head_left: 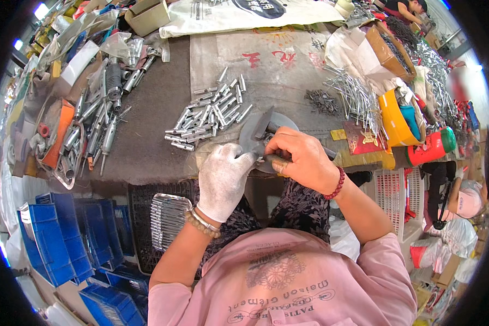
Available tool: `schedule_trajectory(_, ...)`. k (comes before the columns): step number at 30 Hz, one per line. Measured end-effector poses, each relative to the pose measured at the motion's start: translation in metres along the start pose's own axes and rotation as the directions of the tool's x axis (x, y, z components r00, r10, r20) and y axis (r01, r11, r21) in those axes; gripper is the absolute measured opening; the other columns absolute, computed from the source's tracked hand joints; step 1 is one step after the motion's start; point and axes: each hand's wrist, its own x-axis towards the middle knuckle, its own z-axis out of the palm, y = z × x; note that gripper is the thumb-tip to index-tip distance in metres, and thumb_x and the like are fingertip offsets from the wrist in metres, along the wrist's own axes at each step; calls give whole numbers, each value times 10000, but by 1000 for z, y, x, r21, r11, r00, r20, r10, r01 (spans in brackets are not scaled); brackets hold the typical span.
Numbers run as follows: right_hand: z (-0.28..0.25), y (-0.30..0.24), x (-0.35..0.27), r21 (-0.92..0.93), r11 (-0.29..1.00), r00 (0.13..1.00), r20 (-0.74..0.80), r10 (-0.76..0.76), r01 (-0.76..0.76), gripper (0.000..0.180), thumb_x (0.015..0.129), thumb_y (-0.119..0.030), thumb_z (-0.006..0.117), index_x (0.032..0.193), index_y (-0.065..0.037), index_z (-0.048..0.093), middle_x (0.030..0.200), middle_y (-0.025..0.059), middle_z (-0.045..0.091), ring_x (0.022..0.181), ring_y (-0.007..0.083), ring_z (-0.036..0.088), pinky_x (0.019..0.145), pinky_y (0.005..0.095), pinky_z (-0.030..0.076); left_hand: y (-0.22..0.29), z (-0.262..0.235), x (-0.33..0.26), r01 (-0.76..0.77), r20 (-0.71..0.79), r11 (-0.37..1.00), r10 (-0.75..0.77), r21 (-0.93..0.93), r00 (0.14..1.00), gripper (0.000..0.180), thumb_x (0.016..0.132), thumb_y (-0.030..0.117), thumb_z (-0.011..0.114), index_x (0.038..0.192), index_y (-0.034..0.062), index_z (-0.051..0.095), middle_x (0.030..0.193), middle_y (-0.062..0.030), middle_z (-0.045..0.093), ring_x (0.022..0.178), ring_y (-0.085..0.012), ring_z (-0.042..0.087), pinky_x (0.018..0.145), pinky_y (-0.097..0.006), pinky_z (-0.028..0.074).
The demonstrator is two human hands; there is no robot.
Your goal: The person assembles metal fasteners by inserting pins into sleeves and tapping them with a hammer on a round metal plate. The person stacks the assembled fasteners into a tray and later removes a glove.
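Observation:
My left hand (221, 176), in a white glove, is closed, thumb and fingers pinched together at the table's front edge. My bare right hand (303, 158) meets it there, its thumb and forefinger pinched. What lies between the fingertips is too small and covered to name. Under and behind the hands is a round grey metal plate (248, 133). A hammer (264, 123) rests across it, its handle running behind my right hand. Left of the plate lies a pile of short silvery metal tubes (201, 117). Small dark metal pieces (321, 101) and long thin metal rods (356, 98) are heaped to the right.
Larger metal tools (100, 108) crowd the table's left side. A yellow container (394, 117) and a red-and-green jar (432, 148) stand at right. Below left are blue bins (54, 236) and a black crate (141, 233) holding metal tubes. Other people sit at the right.

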Motion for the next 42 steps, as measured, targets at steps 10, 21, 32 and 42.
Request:
schedule_trajectory(10,4,-1,3,-5,999,999,7,-32,32,180,832,-76,780,998,-49,715,994,129,696,886,348,714,792,437,571,2,-1,1,7,-14,1000,-7,5,1000,186,822,131,806,1007,152,802,883,-86,644,902,-335,664,761,-451,558)
schedule_trajectory(21,1,-10,5,-115,992,998,31,-48,52,169,817,-99,792,949,-50,697,960,122,670,887,344,710,780,445,575,1,0,0,-14,-36,1000,13,-23,999,117,844,110,749,960,120,764,907,-110,635,896,-344,662,766,-463,560)
schedule_trajectory(32,16,-1,-3,-303,926,954,-125,-274,226,183,825,-71,784,974,-64,678,999,81,649,935,281,712,794,401,593,1,1,1,-31,-57,999,29,-29,998,127,847,104,745,972,113,762,901,-112,642,911,-349,665,772,-473,552)
schedule_trajectory(42,-7,0,-17,316,945,986,-117,122,-80,353,789,134,747,1108,-11,708,1059,100,754,894,203,751,797,300,596,3,-2,0,-3,-23,1000,3,-13,1000,194,824,124,816,1018,133,807,904,-91,661,916,-343,657,785,-460,545)
